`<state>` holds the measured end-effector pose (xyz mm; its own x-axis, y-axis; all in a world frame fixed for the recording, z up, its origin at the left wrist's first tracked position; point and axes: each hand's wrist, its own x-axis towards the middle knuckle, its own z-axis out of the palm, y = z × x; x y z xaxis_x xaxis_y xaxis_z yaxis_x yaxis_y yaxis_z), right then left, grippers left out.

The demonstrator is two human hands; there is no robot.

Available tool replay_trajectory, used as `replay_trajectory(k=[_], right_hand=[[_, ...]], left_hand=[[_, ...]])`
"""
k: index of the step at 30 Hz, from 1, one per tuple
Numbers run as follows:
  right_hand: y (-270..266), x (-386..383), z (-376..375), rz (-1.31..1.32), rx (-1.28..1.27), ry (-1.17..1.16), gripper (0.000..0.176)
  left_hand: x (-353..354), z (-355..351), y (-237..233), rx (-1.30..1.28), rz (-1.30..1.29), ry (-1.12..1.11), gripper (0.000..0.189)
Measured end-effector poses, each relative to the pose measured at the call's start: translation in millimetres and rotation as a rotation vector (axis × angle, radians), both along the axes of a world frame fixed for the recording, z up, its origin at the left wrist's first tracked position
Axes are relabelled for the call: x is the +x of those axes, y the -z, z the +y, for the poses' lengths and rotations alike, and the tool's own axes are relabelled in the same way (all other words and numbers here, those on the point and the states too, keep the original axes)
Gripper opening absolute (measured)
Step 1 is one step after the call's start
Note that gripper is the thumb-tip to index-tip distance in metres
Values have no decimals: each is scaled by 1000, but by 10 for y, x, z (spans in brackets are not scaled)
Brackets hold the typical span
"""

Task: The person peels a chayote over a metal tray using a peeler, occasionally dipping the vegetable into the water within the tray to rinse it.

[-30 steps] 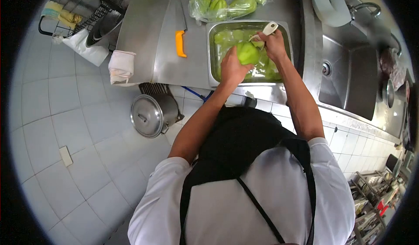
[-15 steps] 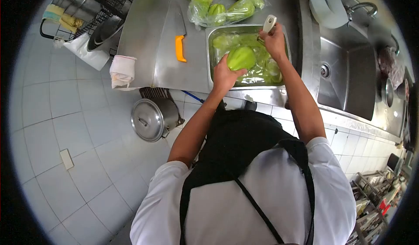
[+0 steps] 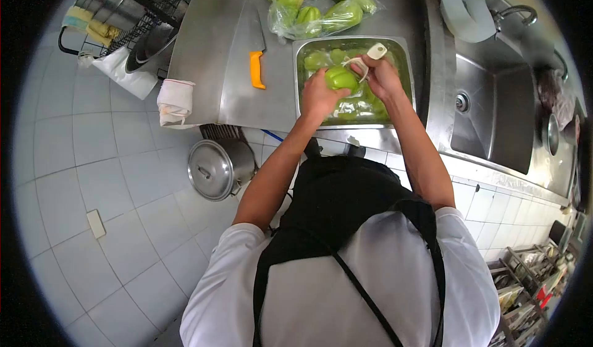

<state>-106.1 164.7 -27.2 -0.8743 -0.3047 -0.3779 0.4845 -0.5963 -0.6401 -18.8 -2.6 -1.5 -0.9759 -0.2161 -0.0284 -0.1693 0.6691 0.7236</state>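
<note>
My left hand point(image 3: 318, 98) is closed around a pale green chayote point(image 3: 341, 79), held over a rectangular metal pan point(image 3: 407, 69). In my right hand point(image 3: 384, 80) is a vegetable peeler point(image 3: 377, 51) with an off-white handle pointing up and away, its head right at the chayote's side. More green pieces point(image 3: 361, 107) lie in liquid inside the pan. Behind the pan rests a clear plastic bag of several chayotes point(image 3: 341, 16). A knife point(image 3: 257, 70) with an orange handle lies on the steel counter to the left.
To the right are a steel sink point(image 3: 494, 106), a faucet point(image 3: 516, 10) and a translucent plastic container point(image 3: 466, 10). A folded cloth point(image 3: 175, 101) sits at the counter's left corner. Below stands a lidded pot point(image 3: 211, 169); a wire rack point(image 3: 157, 10) is at far left.
The peeler has come inward and now meets the chayote, its handle tipped differently. My left hand has turned the chayote and shifted slightly farther from my body.
</note>
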Motion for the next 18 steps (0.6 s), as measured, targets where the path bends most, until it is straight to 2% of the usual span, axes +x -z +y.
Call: replay_trajectory(k=[3,5,10,13,18], right_hand=[[-333,140,-143,60,9,-1,27],[-374,175,-222,79,27,-11,29],[-301,157,-215,81,-2,-4,31],[-362,180,-208,104,79,19,29],[-285,169,-146,119,33,42,26]], left_hand=[[19,112,-148,-33,-76,-6,71],[-8,170,-217,-47,-100,-13,68],[-51,243,-233,-93,-87,-9,61],[-50,282,-307,-109,-131,-15,59],[-48,338,-259,-78,-33,-10,53]])
